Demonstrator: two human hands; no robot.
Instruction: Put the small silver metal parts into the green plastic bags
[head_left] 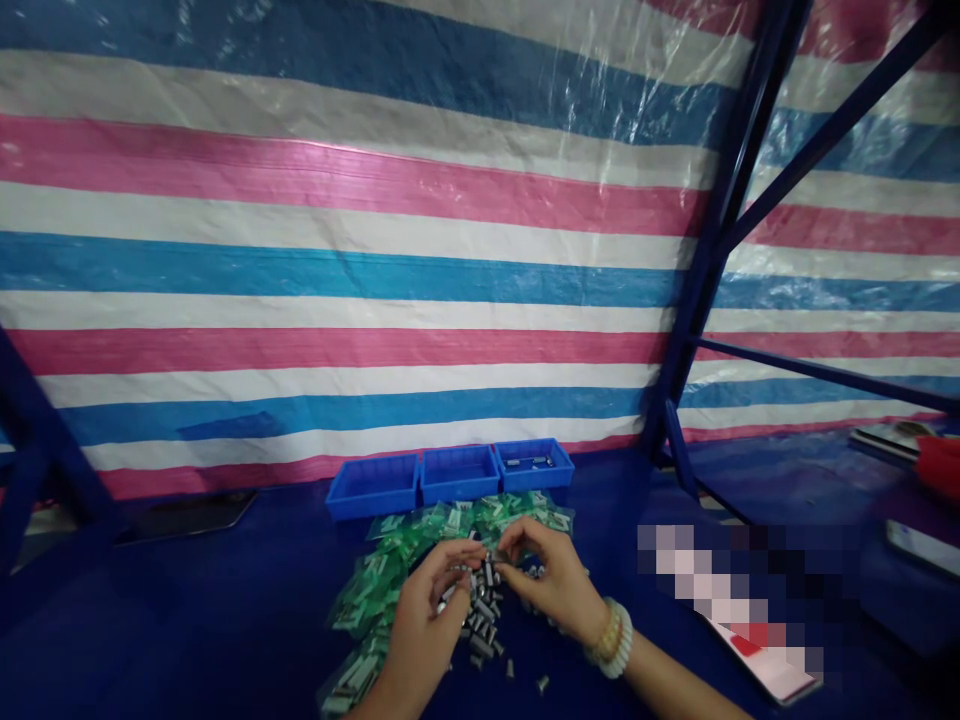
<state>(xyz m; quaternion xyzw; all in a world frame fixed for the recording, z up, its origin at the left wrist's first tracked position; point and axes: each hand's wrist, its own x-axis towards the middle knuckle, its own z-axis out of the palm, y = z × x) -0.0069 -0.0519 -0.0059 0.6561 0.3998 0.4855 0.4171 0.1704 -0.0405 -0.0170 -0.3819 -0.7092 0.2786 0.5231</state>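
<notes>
My left hand (435, 605) is curled over a pile of small silvery metal fasteners (484, 610), thumb and fingers close together. Whatever it holds is too small to make out. Just to its right, my right hand (555, 575) has thumb and index finger pinched over the same pile, with a beaded bracelet (616, 640) on the wrist. A tiny piece seems to sit at its fingertips, but its kind is unclear. Small clear-and-green plastic packets (375, 585) with parts inside curve around the pile on its left and far sides. A few loose screws (542, 684) lie nearer to me.
Behind the packets stand three joined blue bins (375, 484); the right one (534, 462) holds some small metal parts. A dark flat phone-like device (187, 515) lies at left. A pink-and-red flat item (780, 665), partly blurred, lies at right. A blue metal frame post (694, 290) rises behind.
</notes>
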